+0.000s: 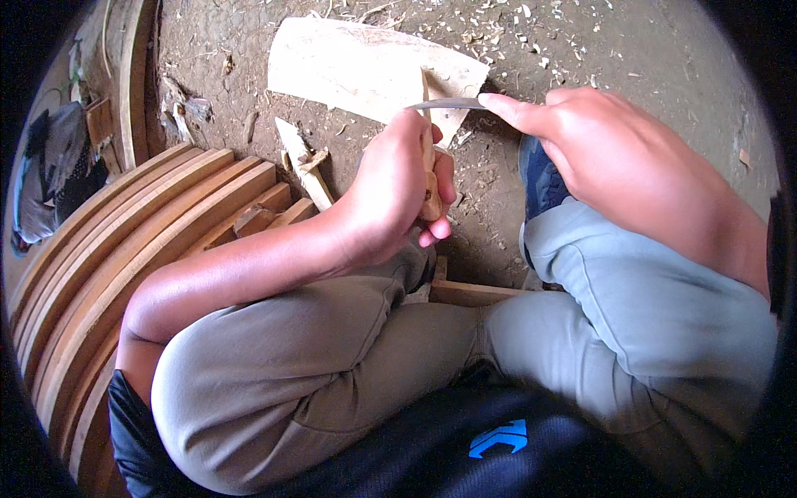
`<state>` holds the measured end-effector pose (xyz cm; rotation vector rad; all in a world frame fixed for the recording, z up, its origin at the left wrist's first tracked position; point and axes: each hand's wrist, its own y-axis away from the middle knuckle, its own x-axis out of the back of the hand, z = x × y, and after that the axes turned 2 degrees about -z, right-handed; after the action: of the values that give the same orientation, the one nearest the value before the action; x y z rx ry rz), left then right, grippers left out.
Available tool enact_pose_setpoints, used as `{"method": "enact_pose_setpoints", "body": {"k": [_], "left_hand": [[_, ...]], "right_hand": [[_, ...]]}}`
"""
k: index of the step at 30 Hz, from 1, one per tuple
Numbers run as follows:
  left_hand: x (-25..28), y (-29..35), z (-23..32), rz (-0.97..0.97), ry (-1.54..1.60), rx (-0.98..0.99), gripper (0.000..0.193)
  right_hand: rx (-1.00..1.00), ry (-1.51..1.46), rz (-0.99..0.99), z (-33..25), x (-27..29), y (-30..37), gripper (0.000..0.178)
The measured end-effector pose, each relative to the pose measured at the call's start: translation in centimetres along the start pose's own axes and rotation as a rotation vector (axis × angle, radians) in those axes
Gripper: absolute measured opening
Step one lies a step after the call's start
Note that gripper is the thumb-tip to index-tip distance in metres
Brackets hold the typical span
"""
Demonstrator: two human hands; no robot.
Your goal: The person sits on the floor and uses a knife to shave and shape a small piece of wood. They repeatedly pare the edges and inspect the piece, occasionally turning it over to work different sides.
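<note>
In front of me my left hand (392, 174) is closed around a small, pale piece of carved wood (431, 197), which stands roughly upright in the fist. Its thin upper end rises above the thumb, and its thicker, rounded lower end shows between the fingers. From the right, my right hand (606, 141) grips a knife, with the forefinger stretched along the back of the blade (452, 104). The blade lies level across the upper part of the wood, close to my left thumb. The knife's handle is hidden inside my right hand.
Beyond my hands a pale, flat board (340, 66) lies on the dirt floor among scattered wood shavings (531, 62). A split wood scrap (303, 166) lies left of my left hand. Stacked wooden planks (166, 216) fill the left side, with a dark shoe (70, 153) beyond them.
</note>
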<state>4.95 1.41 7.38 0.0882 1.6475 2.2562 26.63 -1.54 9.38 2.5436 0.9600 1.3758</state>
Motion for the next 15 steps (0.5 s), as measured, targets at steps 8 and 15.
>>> {"method": "enact_pose_setpoints", "body": {"k": [8,15], "left_hand": [[-0.4,-0.9,-0.1,0.070,-0.064,-0.006,0.033],[0.4,-0.2,-0.4,0.070,-0.058,-0.034,0.036]], "right_hand": [[0.296,0.166,0.128,1.1,-0.9,0.0,0.056],[0.206,0.385,-0.015,-1.2,-1.4,-2.1,0.045]]}}
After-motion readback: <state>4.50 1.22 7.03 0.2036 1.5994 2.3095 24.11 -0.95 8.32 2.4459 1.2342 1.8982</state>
